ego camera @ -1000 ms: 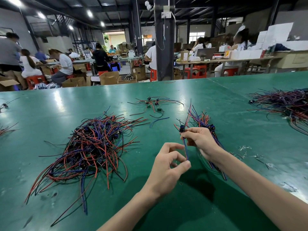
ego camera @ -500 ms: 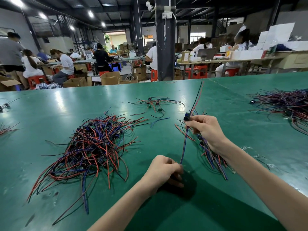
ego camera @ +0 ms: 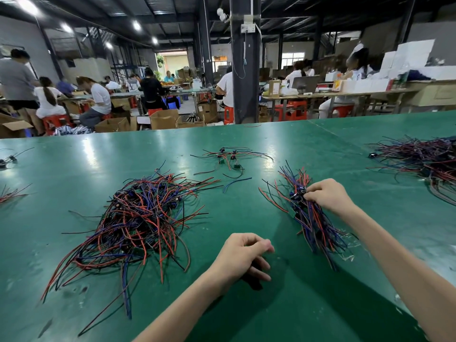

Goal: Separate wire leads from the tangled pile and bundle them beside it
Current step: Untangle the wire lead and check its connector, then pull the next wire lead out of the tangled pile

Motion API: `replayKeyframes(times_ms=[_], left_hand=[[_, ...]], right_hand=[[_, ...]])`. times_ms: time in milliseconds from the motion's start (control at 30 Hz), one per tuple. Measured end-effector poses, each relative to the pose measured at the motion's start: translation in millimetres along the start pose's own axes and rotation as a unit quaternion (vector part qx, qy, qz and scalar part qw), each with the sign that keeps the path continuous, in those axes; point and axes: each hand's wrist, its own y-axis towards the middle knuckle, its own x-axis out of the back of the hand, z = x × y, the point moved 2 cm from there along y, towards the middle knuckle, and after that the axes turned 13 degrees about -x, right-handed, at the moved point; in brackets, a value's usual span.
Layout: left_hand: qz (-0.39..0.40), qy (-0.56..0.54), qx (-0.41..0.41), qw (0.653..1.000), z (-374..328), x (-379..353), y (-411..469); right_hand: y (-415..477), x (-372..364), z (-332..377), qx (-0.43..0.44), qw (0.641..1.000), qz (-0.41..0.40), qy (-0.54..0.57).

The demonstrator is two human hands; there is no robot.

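Green desk — the pile lies left, the bundle right. Right grip pinches the bundle's top end; left grip — loosely curled, holding nothing — lies between them.

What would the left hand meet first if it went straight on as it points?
Most likely the wire bundle that the right hand pinches: the left hand points up and right across the table towards its lower wires; depth is unclear.
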Motion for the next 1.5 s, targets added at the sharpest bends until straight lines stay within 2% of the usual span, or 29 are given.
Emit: replayKeyframes(times_ms=[233,300,367,467,533,600,633,700,800,867,933,1000,1067,1167,1333,1500], left_hand=[[-0.032,-0.012,-0.055,0.998,-5,-1,0],[-0.038,-0.005,-0.063,0.997,-6,1,-1],[-0.051,0.002,-0.070,0.996,-7,2,-1],[-0.083,0.015,-0.089,0.992,-10,6,1],[-0.101,0.041,-0.118,0.987,-12,10,1],[-0.120,0.118,-0.167,0.972,-15,17,1],[-0.128,0.188,-0.200,0.953,-16,22,1],[-0.146,0.349,-0.268,0.886,-23,33,0],[-0.213,0.466,-0.320,0.797,-36,54,-1],[-0.253,0.564,-0.278,0.735,-42,73,1],[-0.252,0.654,-0.181,0.690,-41,92,3],[-0.257,0.670,-0.103,0.689,-38,106,4],[-0.277,0.663,-0.081,0.691,-36,115,3],[-0.294,0.648,-0.086,0.698,-35,120,4],[-0.303,0.638,-0.083,0.703,-35,123,2],[-0.369,0.554,-0.093,0.740,-56,150,5]], right_hand=[[-18,-7,8,0.019,0.984,-0.123,-0.124],[-27,-9,13,0.066,0.963,-0.191,-0.176],[-39,-14,22,0.126,0.949,-0.230,-0.173],[-61,-30,37,0.178,0.956,-0.193,-0.131],[-74,-48,42,0.197,0.957,-0.146,-0.153],[-83,-64,42,0.210,0.954,-0.102,-0.188],[-86,-70,41,0.216,0.952,-0.086,-0.199],[-88,-75,39,0.222,0.949,-0.069,-0.212],[-88,-77,38,0.223,0.950,-0.068,-0.210],[-89,-79,36,0.221,0.952,-0.068,-0.201],[-92,-83,34,0.225,0.952,-0.068,-0.198],[-96,-87,35,0.243,0.950,-0.064,-0.186],[-100,-90,38,0.279,0.944,-0.063,-0.163],[-106,-91,42,0.309,0.936,-0.077,-0.147],[-107,-92,40,0.314,0.932,-0.067,-0.168],[-108,-93,40,0.319,0.933,-0.052,-0.160]])
